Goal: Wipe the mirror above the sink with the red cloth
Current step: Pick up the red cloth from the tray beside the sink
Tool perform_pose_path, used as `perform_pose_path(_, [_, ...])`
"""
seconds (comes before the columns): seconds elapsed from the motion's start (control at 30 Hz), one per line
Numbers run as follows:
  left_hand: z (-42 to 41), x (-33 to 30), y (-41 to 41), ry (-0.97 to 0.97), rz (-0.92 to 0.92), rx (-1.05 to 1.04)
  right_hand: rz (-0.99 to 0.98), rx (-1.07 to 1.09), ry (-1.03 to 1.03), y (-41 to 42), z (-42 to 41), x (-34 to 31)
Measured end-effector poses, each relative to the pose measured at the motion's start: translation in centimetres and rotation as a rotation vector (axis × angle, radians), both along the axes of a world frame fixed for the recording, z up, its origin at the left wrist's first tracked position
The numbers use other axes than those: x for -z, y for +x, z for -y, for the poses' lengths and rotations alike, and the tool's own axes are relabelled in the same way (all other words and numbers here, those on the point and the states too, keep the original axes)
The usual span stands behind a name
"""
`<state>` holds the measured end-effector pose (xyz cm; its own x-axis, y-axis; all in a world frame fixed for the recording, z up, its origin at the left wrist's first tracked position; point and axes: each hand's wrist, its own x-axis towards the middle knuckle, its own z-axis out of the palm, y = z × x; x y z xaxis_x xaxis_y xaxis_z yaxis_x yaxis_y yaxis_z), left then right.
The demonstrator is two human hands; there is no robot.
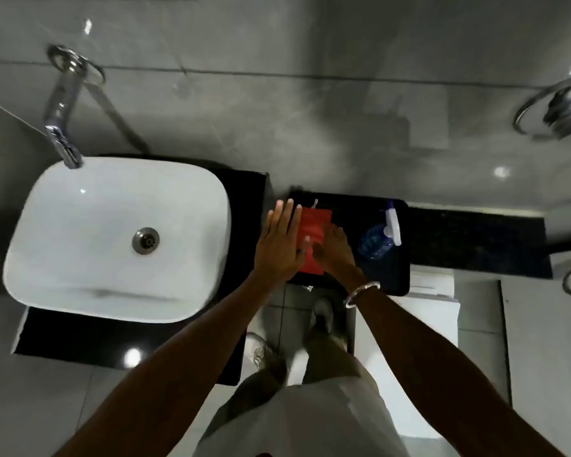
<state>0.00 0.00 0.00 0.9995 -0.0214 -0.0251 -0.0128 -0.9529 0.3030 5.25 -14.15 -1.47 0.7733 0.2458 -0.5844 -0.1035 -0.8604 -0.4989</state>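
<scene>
Both hands open: left hand (279, 240) flat with fingers spread at the left edge of the red cloth (314, 230), right hand (333, 250) resting on it, nothing pinched yet. Cloth lies flat on the black tray (399, 278) right of the sink (119, 239), near a spray bottle (378, 240). Step looks like pickup; next needs a real pinch and a lift toward the mirror, which isn't in view, and the right fingertips blur into the cloth.
</scene>
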Motion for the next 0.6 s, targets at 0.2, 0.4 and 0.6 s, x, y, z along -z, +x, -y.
perform_pose_path(0.2, [-0.1,5.0,0.6,-0.016,-0.177,-0.070,-0.157,0.447,0.060,2.1,-0.9,4.7])
perform_pose_path(0.4, [-0.9,6.1,-0.1,-0.029,-0.167,-0.098,-0.240,0.692,0.082,2.6,-3.3,7.0])
perform_pose_path(0.6, [-1.1,4.5,-0.4,-0.120,-0.134,-0.100,-0.278,0.656,0.256,2.2,-2.9,6.7])
